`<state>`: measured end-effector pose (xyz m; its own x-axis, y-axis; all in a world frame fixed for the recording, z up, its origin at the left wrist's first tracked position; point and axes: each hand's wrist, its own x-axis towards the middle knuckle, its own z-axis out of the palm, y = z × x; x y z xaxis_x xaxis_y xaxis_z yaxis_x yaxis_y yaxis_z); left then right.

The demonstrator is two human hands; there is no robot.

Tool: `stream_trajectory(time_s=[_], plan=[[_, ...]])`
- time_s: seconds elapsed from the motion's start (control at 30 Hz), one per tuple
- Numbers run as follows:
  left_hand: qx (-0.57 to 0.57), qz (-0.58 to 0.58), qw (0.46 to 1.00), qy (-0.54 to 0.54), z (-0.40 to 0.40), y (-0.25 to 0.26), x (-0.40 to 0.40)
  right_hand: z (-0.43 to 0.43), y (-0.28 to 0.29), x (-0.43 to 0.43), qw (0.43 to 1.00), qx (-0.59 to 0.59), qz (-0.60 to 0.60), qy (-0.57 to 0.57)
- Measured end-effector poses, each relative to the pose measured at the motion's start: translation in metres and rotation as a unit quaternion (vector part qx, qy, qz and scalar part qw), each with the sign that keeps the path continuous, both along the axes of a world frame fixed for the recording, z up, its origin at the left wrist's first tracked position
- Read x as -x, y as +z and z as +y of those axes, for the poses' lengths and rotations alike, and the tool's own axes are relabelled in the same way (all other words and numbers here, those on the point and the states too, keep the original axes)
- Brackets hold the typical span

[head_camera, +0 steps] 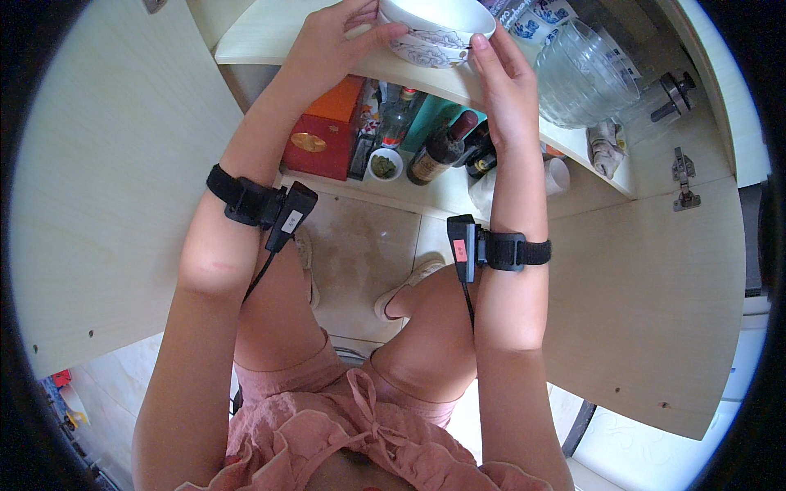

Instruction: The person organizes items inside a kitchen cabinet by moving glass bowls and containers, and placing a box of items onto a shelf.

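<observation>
Two nested white porcelain bowls with a grey flower pattern are at the top middle, over the cabinet's upper shelf. My left hand grips their left side, its thumb at the rim. At their right side, my right hand holds them with the thumb on the outer wall. Whether the bowls touch the shelf I cannot tell. To the right of my right hand, a stack of clear glass bowls lies tilted on the same shelf, with blue-and-white patterned ware behind it.
Below are a red and orange box, a small white bowl with dried green matter, a dark wine bottle and a white cup. A glass jar and cloth sit right. Open cabinet doors flank both arms.
</observation>
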<state>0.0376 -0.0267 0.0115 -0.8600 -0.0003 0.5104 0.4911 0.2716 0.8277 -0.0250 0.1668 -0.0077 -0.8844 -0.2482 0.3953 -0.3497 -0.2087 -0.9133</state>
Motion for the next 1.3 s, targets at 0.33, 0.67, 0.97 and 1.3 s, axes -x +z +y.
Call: stream_trajectory(time_s=[0.33, 0.67, 0.97, 1.3], plan=[[-0.028, -0.040, 0.999, -0.003, -0.002, -0.003, 0.001, -0.001, -0.004, 0.001, 0.999, -0.011, 0.023, -0.041], [-0.078, -0.045, 0.995, -0.049, -0.005, -0.007, 0.006, -0.002, -0.007, 0.000, 0.996, -0.009, 0.029, -0.084], [-0.089, -0.034, 0.993, -0.071, -0.008, -0.012, 0.010, -0.004, -0.007, -0.002, 0.995, -0.003, 0.045, -0.087], [-0.100, -0.035, 0.991, -0.084, -0.009, -0.012, 0.010, -0.004, -0.006, -0.002, 0.996, -0.001, 0.038, -0.078]])
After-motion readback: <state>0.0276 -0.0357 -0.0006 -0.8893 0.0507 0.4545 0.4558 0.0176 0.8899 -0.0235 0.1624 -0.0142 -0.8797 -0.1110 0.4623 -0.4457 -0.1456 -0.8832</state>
